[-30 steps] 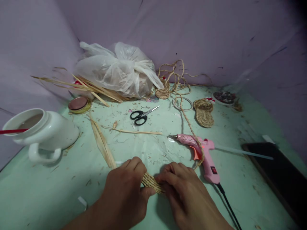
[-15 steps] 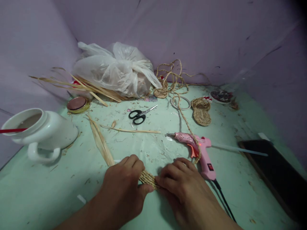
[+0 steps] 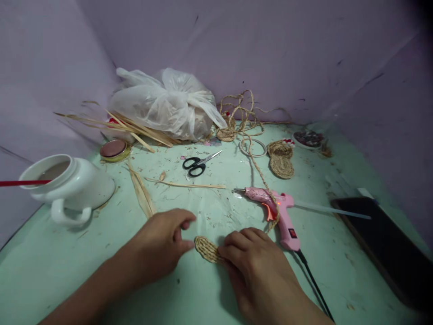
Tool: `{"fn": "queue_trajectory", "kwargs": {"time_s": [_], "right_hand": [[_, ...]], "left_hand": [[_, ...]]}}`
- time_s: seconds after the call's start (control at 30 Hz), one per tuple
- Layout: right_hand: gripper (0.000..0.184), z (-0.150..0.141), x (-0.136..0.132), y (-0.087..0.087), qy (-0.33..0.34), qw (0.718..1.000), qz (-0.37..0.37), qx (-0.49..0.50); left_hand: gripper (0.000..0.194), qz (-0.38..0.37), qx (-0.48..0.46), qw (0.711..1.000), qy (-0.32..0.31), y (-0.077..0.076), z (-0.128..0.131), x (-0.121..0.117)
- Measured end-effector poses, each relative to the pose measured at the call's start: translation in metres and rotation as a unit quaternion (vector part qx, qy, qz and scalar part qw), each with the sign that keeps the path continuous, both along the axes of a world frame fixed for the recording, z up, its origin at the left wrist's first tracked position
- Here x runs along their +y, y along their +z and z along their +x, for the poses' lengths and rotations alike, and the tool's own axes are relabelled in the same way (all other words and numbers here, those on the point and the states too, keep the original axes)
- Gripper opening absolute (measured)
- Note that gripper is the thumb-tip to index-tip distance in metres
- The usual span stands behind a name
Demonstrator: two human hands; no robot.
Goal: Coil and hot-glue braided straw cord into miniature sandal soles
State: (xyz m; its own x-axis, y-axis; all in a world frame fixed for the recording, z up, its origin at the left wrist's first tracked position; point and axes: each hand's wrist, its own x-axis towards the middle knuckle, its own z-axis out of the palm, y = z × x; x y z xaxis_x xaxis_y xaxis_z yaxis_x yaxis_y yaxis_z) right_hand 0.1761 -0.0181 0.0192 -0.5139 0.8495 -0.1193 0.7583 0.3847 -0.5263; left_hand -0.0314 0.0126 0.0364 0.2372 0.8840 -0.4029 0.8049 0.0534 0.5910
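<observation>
A small oval coil of braided straw rope (image 3: 204, 248) lies flat on the pale green table (image 3: 101, 271) between my hands. My right hand (image 3: 259, 266) rests on its right end, fingers curled down and holding it. My left hand (image 3: 159, 246) hovers just left of the coil with fingers loosely apart, thumb tip close to the coil's edge and nothing in its grip. A braided rope (image 3: 262, 178) trails from the back pile over the pink glue gun (image 3: 281, 213) towards my right hand.
Black scissors (image 3: 196, 165), dry straw strips (image 3: 142, 197) and a white jug (image 3: 72, 185) with a red stick lie to the left. A tied plastic bag (image 3: 165, 106), a rope tangle (image 3: 238, 113), a ring (image 3: 253, 147) and a woven oval (image 3: 280, 161) sit behind. A dark slab (image 3: 382, 246) lies right.
My left hand has let go of the coil and drawn back to the left. The coil, earlier lifted between both hands, now lies flat under my right fingers.
</observation>
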Motion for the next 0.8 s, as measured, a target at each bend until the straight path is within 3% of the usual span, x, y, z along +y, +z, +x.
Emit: {"fn": "queue_trajectory", "kwargs": {"time_s": [0.1,0.17,0.3,0.43,0.57,0.73,0.8], "right_hand": [[0.02,0.0,0.0,-0.001,-0.005,1.0,-0.001,0.004],[0.018,-0.001,-0.002,-0.001,-0.003,1.0,-0.004,0.0],[0.015,-0.001,-0.004,-0.002,-0.001,1.0,-0.011,-0.014],[0.02,-0.001,-0.005,-0.003,0.0,1.0,-0.006,-0.018],[0.018,-0.001,-0.002,-0.003,-0.016,1.0,0.001,-0.012],[0.015,0.001,-0.003,0.001,-0.011,1.0,0.001,0.002],[0.013,0.002,-0.003,0.003,-0.012,1.0,0.001,-0.009]], "left_hand": [[0.037,0.086,0.018,0.991,0.097,-0.003,-0.009,0.007],[0.031,0.105,0.005,0.988,0.116,-0.005,-0.007,0.007],[0.02,0.038,0.019,0.996,0.085,-0.011,0.014,-0.001],[0.015,0.054,0.083,0.993,0.07,-0.014,0.029,-0.007],[0.013,0.052,0.051,0.996,0.058,-0.015,0.023,0.0],[0.031,0.04,-0.045,0.995,0.076,-0.016,0.006,0.01],[0.024,0.052,-0.065,0.994,0.071,-0.015,0.005,0.007]]}}
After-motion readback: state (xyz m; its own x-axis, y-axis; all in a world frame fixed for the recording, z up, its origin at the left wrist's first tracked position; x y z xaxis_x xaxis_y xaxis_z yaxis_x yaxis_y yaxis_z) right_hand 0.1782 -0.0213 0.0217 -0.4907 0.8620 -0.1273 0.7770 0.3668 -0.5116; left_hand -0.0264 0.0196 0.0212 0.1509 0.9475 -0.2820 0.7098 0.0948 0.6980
